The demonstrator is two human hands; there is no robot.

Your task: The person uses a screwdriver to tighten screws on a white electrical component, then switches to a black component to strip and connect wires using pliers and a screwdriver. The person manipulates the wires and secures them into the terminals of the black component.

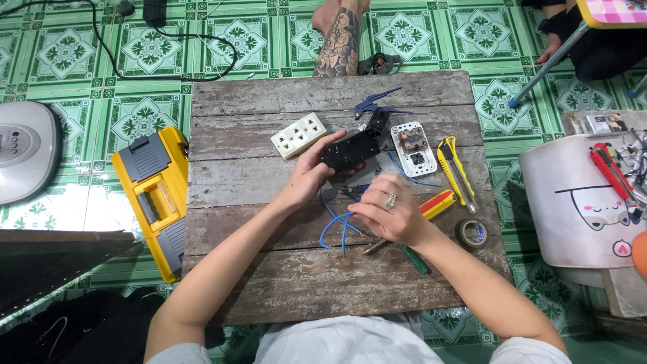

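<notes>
Socket housing (pixel 350 149), black and open, sits tilted in the left hand (pixel 311 172) just above bench (pixel 269 269) centre, thumb and fingers clamped on its near end; the right hand (pixel 391 216) pinches a tool over loose blue wires (pixel 337 226), so wiring looks begun but unfinished. Around it I count one white socket (pixel 298 135) at 11 o'clock, one white insert (pixel 413 148) and one yellow knife (pixel 457 168) at 2 o'clock, one tape roll (pixel 472 234) at 4 o'clock.

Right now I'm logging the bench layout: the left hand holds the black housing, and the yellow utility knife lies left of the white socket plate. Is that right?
Not quite. The head view shows the yellow utility knife lying right of the white socket plate, not left. The left hand does hold the black housing.
</notes>
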